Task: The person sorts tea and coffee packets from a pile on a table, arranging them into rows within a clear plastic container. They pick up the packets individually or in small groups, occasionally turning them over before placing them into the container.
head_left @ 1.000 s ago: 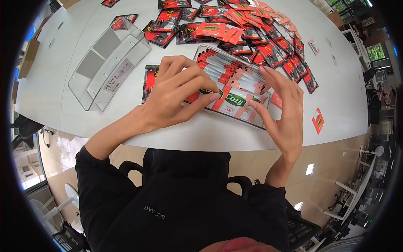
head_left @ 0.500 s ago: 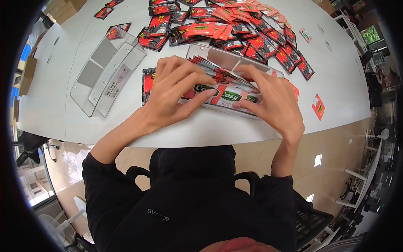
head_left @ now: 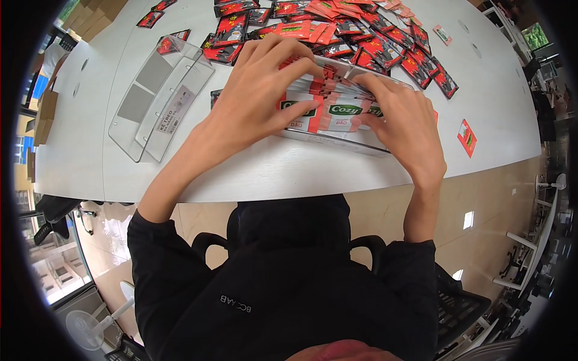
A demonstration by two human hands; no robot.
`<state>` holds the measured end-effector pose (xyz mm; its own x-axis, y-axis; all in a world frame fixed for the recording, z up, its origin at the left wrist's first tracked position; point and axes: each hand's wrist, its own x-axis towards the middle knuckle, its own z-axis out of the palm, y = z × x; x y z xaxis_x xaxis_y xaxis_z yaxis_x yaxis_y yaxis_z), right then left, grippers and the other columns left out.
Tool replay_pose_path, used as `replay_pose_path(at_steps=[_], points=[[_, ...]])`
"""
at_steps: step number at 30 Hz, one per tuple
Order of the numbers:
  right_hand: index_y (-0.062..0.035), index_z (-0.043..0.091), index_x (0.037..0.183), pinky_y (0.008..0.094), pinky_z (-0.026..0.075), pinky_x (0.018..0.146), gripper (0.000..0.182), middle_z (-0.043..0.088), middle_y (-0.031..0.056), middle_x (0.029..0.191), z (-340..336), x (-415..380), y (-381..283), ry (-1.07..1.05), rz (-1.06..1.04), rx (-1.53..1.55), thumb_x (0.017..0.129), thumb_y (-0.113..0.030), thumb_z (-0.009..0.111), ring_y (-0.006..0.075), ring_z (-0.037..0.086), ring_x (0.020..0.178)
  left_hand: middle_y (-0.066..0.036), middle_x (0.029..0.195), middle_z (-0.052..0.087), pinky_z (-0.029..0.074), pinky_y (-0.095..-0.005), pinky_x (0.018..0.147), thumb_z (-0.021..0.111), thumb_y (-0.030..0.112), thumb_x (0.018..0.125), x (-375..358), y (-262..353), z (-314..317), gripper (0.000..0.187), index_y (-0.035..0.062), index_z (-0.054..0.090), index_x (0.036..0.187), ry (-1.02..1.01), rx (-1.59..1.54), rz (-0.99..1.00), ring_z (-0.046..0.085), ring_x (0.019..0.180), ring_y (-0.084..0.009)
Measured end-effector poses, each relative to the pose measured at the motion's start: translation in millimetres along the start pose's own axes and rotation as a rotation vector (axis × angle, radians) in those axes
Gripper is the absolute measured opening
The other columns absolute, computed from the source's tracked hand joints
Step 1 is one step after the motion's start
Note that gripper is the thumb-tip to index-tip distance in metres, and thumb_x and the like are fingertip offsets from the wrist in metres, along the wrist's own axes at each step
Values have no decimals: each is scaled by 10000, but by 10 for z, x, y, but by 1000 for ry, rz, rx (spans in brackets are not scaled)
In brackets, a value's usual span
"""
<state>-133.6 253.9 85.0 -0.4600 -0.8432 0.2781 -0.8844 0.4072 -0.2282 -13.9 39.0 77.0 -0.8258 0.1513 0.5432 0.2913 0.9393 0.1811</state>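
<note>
The left hand reaches farther than before; it and the right hand pinch Cozy packets. White table, shiny floor.

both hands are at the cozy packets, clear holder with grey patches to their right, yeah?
Not quite: in the head view, the clear holder is to their left; the left hand and right hand are at the Cozy packets.

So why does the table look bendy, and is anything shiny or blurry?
Head view: the near edge of the table curves, likely from a wide lens; head view: white glare on the floor; head view: the Cozy packets look clear enough to read.
</note>
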Motion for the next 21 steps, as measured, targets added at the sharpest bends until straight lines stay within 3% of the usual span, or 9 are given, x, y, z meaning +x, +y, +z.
replay_pose_path(at_steps=[4,10,16,18,21], points=[[-109,583,1250,400,500,666,585,700,104,1068,-24,-35,-19,-50,28,74,714,-152,812,307,664,837,-20,1008,625,409,-380,882,813,171,741,64,152,59,280,105,689,984,27,61,39,563,982,-231],[-114,538,1326,391,540,753,673,687,144,1118,-171,-148,65,33,-23,277,711,-28,796,323,673,928,1,841,649,418,-358,866,796,153,753,94,192,125,198,95,711,922,22,133,61,580,930,-212],[-104,537,1284,353,558,671,654,707,144,929,-215,-205,103,-95,169,251,703,92,765,292,709,815,-1,847,664,429,-353,851,793,152,755,150,224,104,195,90,688,907,-32,100,80,581,924,-206],[-80,544,1198,327,558,640,574,701,112,799,-103,-225,57,-17,103,189,701,104,765,264,717,714,-1,841,659,429,-354,853,795,155,751,172,239,119,212,92,675,914,-29,97,97,581,925,-207],[-69,536,1129,306,544,622,499,697,83,744,-16,-239,-6,121,101,189,716,96,762,241,723,686,-4,844,651,426,-359,859,805,177,733,192,253,153,270,95,652,941,-47,101,120,576,932,-213]])
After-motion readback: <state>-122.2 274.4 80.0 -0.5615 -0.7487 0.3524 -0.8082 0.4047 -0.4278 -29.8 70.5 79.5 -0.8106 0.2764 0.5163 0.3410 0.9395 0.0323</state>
